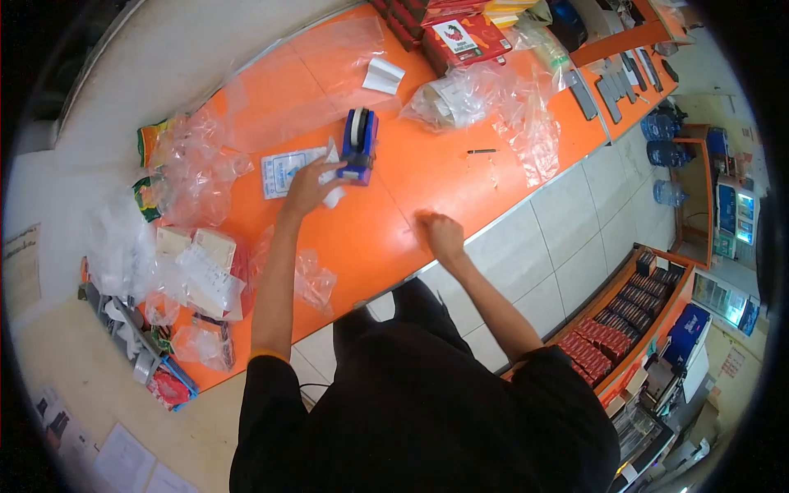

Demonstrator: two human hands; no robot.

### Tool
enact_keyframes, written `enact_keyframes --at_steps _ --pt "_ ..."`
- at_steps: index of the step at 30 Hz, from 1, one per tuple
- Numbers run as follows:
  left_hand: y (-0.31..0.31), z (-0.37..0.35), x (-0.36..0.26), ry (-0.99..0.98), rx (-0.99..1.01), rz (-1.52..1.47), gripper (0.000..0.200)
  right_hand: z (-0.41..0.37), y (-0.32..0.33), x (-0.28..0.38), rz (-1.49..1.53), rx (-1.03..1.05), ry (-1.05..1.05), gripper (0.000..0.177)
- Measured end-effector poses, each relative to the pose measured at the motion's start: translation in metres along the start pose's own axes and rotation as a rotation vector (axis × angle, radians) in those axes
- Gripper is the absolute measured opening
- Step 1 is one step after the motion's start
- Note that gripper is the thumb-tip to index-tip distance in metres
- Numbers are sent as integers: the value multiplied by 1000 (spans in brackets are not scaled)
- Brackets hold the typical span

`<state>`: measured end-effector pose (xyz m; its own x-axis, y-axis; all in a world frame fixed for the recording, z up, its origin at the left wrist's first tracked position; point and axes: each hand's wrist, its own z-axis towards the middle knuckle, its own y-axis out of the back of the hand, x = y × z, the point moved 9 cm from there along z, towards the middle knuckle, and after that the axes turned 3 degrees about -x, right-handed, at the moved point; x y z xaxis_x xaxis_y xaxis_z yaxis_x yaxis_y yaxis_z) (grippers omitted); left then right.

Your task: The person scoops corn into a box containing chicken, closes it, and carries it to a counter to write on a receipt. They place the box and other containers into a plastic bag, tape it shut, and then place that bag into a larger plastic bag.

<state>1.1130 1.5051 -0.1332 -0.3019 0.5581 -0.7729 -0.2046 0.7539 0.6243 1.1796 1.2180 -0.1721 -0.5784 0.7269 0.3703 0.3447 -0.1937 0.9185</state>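
Note:
My left hand (307,187) reaches over the orange table, its fingers stretched toward the near end of a blue tape dispenser (358,148). Under and beside that hand lies a white plastic packet with blue print (283,171). Whether the fingertips touch the dispenser or only the white plastic beside it is unclear. My right hand (442,237) is by the table's near edge, its fingers curled in. Anything between those fingers is too small or blurred to make out.
Clear plastic bags (197,177) pile up on the left, near a box with papers (205,267). A large clear sheet (288,86) covers the back. A pen (482,151), more plastic (530,131) and red boxes (464,41) are to the right. A shelf of small boxes (629,316) stands behind.

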Motion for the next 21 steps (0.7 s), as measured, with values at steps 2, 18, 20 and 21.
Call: enact_keyframes --at_steps 2,18,20,21 --pt "14 -3 -7 -20 -63 64 41 -3 7 0 95 137 -3 17" --pt "-222 -124 -113 218 303 -988 22 -81 79 -26 388 783 -166 24" --pt "-212 -128 -109 200 162 -932 21 -73 91 -17 411 739 -149 22" --pt "-196 -133 -107 210 78 -1049 22 -69 93 -2 485 724 -160 22"
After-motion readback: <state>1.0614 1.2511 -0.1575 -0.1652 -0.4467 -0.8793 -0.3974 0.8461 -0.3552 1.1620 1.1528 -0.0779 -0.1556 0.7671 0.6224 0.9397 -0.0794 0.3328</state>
